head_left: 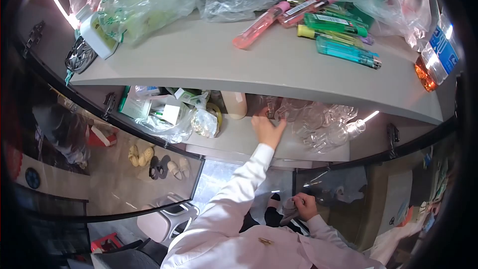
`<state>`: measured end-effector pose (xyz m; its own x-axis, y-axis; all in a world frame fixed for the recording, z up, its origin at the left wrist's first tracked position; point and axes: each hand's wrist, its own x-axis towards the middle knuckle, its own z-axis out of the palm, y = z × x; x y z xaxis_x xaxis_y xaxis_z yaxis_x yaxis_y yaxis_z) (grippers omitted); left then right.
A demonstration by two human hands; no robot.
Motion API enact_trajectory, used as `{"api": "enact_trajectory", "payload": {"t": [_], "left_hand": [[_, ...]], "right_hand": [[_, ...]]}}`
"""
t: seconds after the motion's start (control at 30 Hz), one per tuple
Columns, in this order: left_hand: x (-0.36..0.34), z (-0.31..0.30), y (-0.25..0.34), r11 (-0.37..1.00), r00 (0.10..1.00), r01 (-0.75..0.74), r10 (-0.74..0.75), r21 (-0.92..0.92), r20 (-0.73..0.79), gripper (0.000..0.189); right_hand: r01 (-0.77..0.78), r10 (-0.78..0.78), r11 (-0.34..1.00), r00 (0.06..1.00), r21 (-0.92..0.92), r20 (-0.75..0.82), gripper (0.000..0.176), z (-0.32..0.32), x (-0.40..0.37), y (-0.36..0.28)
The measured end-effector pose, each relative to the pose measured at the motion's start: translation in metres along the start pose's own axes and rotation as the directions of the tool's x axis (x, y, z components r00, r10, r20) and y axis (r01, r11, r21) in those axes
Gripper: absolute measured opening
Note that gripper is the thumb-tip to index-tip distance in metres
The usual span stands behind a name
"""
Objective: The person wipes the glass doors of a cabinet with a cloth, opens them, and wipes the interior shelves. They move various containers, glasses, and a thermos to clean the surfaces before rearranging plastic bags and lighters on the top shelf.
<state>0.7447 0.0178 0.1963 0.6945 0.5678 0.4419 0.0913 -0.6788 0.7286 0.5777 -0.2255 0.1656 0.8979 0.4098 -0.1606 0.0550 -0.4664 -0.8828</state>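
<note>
My left hand (268, 128) reaches into the lower cabinet shelf, its thumb and fingers around the near end of a clear glass (272, 105). Beside it, at the right, several clear glass vessels (326, 132) stand or lie close together. Their exact shapes blur into one another. Lower down, near my body, my right hand (305, 205) is closed on a greyish cloth (290, 211), which hangs from the fingers.
Overhead, the upper shelf (174, 62) juts out, with several lighters (343, 52), plastic bags (149, 5) and a bottle (433, 65). A pale cylinder (234, 104) and bagged boxes (169, 112) are left of my left hand. Glass doors (144, 211) swing open below; a stool (162, 224) stands behind.
</note>
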Motion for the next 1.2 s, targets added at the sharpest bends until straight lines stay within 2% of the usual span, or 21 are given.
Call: {"api": "enact_trajectory", "payload": {"t": [0.03, 0.1, 0.13, 0.2, 0.3, 0.37, 0.43, 0.47, 0.5, 0.53, 0.57, 0.63, 0.67, 0.7, 0.77, 0.8, 0.83, 0.87, 0.9, 1.03, 1.2], "left_hand": [[-0.008, -0.019, 0.003, 1.000, 1.000, 0.002, -0.002, 0.002, -0.005, 0.056], [-0.022, -0.055, -0.001, 0.983, 0.976, 0.055, -0.089, -0.173, -0.197, 0.059], [-0.012, -0.066, -0.001, 0.984, 0.978, 0.056, -0.088, -0.168, -0.188, 0.059], [0.027, -0.078, 0.000, 0.998, 0.864, 0.013, -0.045, -0.068, -0.502, 0.066], [0.070, -0.077, -0.010, 0.997, 0.916, 0.073, -0.071, -0.012, -0.396, 0.079], [0.079, -0.068, -0.017, 0.993, 0.905, 0.116, -0.102, 0.009, -0.413, 0.080], [0.080, -0.063, -0.020, 0.987, 0.903, 0.158, -0.133, 0.029, -0.410, 0.082], [0.079, -0.063, -0.021, 0.988, 0.902, 0.137, -0.155, -0.074, -0.403, 0.081], [0.077, -0.062, -0.020, 0.977, 0.903, 0.114, -0.177, -0.178, -0.391, 0.081], [0.072, -0.067, -0.016, 0.920, 0.899, 0.026, -0.193, -0.391, -0.394, 0.079], [0.070, -0.094, 0.009, 0.890, 0.896, -0.101, -0.112, -0.444, -0.429, 0.078], [0.053, -0.141, 0.012, 0.971, 0.870, -0.219, 0.240, 0.100, -0.431, 0.066], [0.040, -0.163, 0.014, 0.985, 0.947, -0.091, 0.040, -0.148, -0.317, 0.061], [0.026, -0.186, 0.015, 0.931, 0.969, 0.088, -0.163, -0.355, -0.185, 0.057], [0.009, -0.237, 0.022, 0.865, 0.933, -0.066, -0.122, -0.498, -0.337, 0.030], [-0.006, -0.262, 0.008, 0.919, 0.946, 0.007, -0.134, -0.395, -0.295, 0.027], [-0.021, -0.279, -0.006, 0.917, 0.932, 0.025, -0.165, -0.397, -0.323, 0.029], [-0.033, -0.296, -0.006, 0.903, 0.917, 0.059, -0.218, -0.426, -0.335, 0.031], [-0.050, -0.310, -0.019, 0.902, 0.881, 0.133, -0.298, -0.411, -0.368, 0.030], [-0.108, -0.351, -0.034, 0.861, 0.776, 0.377, -0.495, -0.342, -0.392, 0.058], [-0.152, -0.368, -0.045, 0.830, 0.722, 0.463, -0.556, -0.309, -0.411, 0.059]], "right_hand": [[-0.052, 0.053, 0.994, 0.999, 0.092, -0.010, 0.019, 0.002, 0.004, 0.002], [-0.101, 0.107, 0.977, 0.994, 0.190, -0.023, 0.021, 0.006, 0.015, 0.003], [-0.115, 0.119, 0.960, 0.993, 0.253, -0.001, 0.022, 0.006, 0.019, 0.002], [-0.089, 0.084, 0.931, 0.996, 0.353, 0.030, 0.027, 0.012, 0.027, -0.007], [-0.063, 0.049, 0.941, 0.998, 0.334, 0.048, 0.021, 0.019, 0.036, -0.031], [-0.081, 0.061, 0.948, 0.995, 0.308, 0.074, 0.023, 0.026, 0.042, -0.053], [-0.156, 0.242, 0.853, 0.964, 0.498, -0.113, 0.026, 0.040, 0.043, -0.062], [-0.303, 0.364, 0.745, 0.931, 0.595, 0.019, 0.030, 0.039, 0.050, -0.055], [-0.307, 0.377, 0.743, 0.926, 0.595, 0.007, 0.030, 0.039, 0.046, -0.055], [-0.248, 0.380, 0.654, 0.925, 0.714, -0.027, 0.032, 0.038, 0.052, -0.093], [-0.172, 0.389, 0.546, 0.919, 0.820, -0.066, 0.036, 0.040, 0.063, -0.120], [0.013, 0.133, 0.742, 0.977, 0.670, -0.166, 0.040, 0.053, 0.082, -0.129], [0.132, -0.014, 0.894, 0.963, 0.428, -0.269, 0.044, 0.064, 0.095, -0.121], [0.236, -0.182, 0.961, 0.932, 0.144, -0.313, 0.048, 0.075, 0.110, -0.116], [0.436, -0.430, 0.898, 0.847, -0.057, -0.311, 0.056, 0.093, 0.136, -0.134], [0.429, -0.420, 0.902, 0.849, -0.045, -0.322, 0.056, 0.105, 0.150, -0.132], [0.410, -0.491, 0.840, 0.853, -0.356, -0.176, 0.059, 0.119, 0.167, -0.124], [0.390, -0.510, 0.674, 0.860, -0.627, -0.013, 0.061, 0.129, 0.184, -0.121], [0.391, -0.510, 0.681, 0.860, -0.619, -0.017, 0.061, 0.134, 0.197, -0.126], [0.351, -0.468, 0.667, 0.884, -0.657, -0.003, 0.066, 0.153, 0.259, -0.141], [0.369, -0.550, 0.669, 0.830, -0.646, -0.096, 0.068, 0.165, 0.299, -0.143]]}}
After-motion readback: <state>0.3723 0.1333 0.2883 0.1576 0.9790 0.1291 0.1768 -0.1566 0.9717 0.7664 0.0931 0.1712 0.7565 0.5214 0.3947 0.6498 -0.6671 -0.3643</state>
